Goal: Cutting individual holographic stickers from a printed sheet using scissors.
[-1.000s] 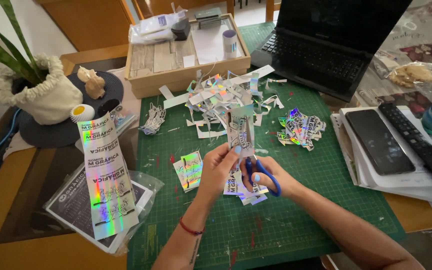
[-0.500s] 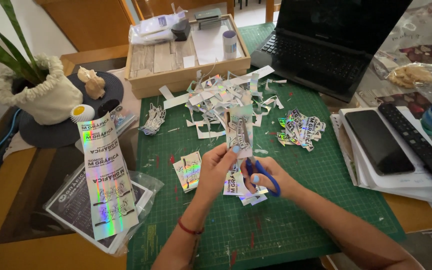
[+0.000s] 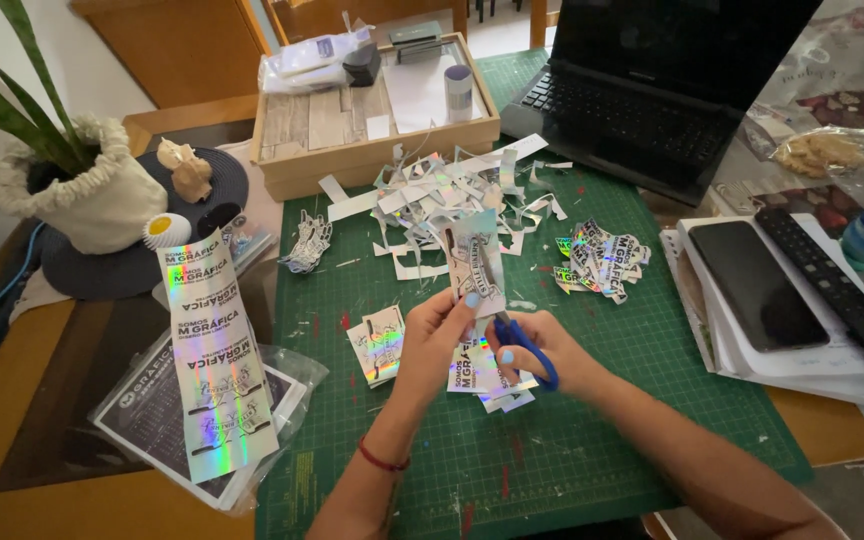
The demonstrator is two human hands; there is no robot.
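Cutting step: sticker strip (image 3: 474, 262) pinched in left hand (image 3: 436, 340); scissors (image 3: 524, 345) gripped by right hand (image 3: 544, 362); next cut needs outline alignment.

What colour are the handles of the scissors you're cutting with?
Blue: the scissors' handles loop around the right hand's fingers, clearest in the head view.

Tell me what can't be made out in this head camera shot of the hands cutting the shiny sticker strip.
- Scissors: blades hidden behind the sticker strip and the right hand; only the blue handles show.
- Right hand's grip: fingers tucked inside the handles.
- Stickers lying under both hands: partly covered by the left hand.
- Laptop: screen cut off by the top edge.
- Potted plant: leaves run out of frame at the top left.
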